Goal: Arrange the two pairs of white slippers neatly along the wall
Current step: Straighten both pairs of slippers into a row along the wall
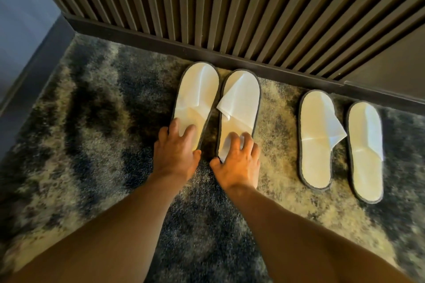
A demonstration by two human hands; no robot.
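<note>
- Mottled carpet (92, 122), dark blue-grey and cream patches, covering the floor.
- Slatted dark wall panel (230, 7) along the carpet's far edge.
- Dark baseboard (161, 40) beneath the slats.
- Plain grey-blue wall (20, 7) at the left edge.

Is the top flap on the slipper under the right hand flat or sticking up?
Sticking up. The slipper's white flap lifts off and pokes past its left edge.

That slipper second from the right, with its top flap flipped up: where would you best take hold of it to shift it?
Probably by the bare heel end of the slipper, coming from the near side, away from the wall. It lies flat on the carpet with its toe toward the wall, and the loose flap on its right would likely fold under the fingers.
</note>
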